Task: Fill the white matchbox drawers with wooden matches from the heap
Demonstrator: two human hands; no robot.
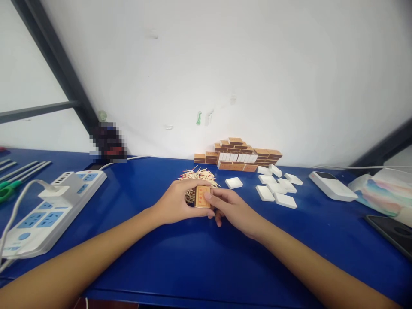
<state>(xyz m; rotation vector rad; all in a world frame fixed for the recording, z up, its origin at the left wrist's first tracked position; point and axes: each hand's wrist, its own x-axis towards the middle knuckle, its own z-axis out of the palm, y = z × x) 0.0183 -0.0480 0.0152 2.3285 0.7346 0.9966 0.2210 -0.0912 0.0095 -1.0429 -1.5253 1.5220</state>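
Both hands meet at the middle of the blue table (180, 257). My left hand (178, 201) and my right hand (230, 208) together grip a small tan matchbox (202, 196) with a red print on its face. Just behind the box lies a loose pile of matchsticks (198, 177); part of it is hidden by my left fingers. Several white inner trays (277, 189) are scattered to the right of the pile. Against the wall stands a stack of tan matchboxes (238, 154).
A white power strip (48, 210) with a plugged charger and cable lies at the left, with green-handled scissors (8, 189) and metal rods beyond it. At the right are a white device (333, 185), a tissue pack (383, 193) and a dark phone (392, 234).
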